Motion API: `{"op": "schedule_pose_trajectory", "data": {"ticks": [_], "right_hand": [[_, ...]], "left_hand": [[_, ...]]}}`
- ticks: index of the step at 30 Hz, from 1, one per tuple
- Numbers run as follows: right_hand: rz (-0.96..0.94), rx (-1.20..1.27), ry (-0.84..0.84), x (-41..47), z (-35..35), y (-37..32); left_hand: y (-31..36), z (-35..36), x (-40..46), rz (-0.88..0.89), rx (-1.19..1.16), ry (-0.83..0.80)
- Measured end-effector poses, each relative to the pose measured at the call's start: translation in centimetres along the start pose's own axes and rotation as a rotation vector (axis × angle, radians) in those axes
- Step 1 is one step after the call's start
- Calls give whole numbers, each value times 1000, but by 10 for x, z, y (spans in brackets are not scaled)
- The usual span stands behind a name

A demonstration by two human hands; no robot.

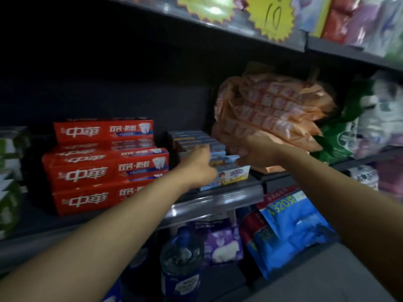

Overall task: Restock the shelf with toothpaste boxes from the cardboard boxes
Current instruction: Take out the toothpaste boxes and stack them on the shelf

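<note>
Left to right: red toothpaste boxes [104, 168] are sitting stacked on the shelf [207, 203]; beside them a row of small blue children's toothpaste boxes [231, 174] is running back into the shelf's depth. The left hand [199, 165] is pressing on the near boxes of that row, fingers hidden, so its grip cannot be told. The right hand [257, 152] is curling around the row's right end, next to the orange packets [272, 114]. Judged step: seating boxes in the row. Next move likely calls for squaring them to the shelf edge; no cardboard box is showing
</note>
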State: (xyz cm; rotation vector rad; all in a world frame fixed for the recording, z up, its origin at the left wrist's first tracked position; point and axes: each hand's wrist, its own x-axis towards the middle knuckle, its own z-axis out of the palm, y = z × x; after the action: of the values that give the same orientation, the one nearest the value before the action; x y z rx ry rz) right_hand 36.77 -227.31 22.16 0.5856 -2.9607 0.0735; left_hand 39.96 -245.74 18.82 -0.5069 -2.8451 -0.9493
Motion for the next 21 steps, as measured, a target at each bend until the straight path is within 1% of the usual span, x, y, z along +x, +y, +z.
{"op": "schedule_pose_trajectory", "data": {"ticks": [5,9,12,14,17,21], "right_hand": [[125,129,-135,6,22,27],[110,120,-96,17,33,32],[149,247,-147,27,41,37],[177,297,-183,33,47,41],[180,254,-193,33,47,31],[167,360,-173,39,49,34]], "left_hand": [[-12,25,18,-227,-173,-29],[-17,33,26,-359,-316,41],[-22,38,34,-436,-425,115],[-25,42,40,-474,-535,151],[-25,44,43,-489,-671,156],[-44,49,62,-515,-828,278]]}}
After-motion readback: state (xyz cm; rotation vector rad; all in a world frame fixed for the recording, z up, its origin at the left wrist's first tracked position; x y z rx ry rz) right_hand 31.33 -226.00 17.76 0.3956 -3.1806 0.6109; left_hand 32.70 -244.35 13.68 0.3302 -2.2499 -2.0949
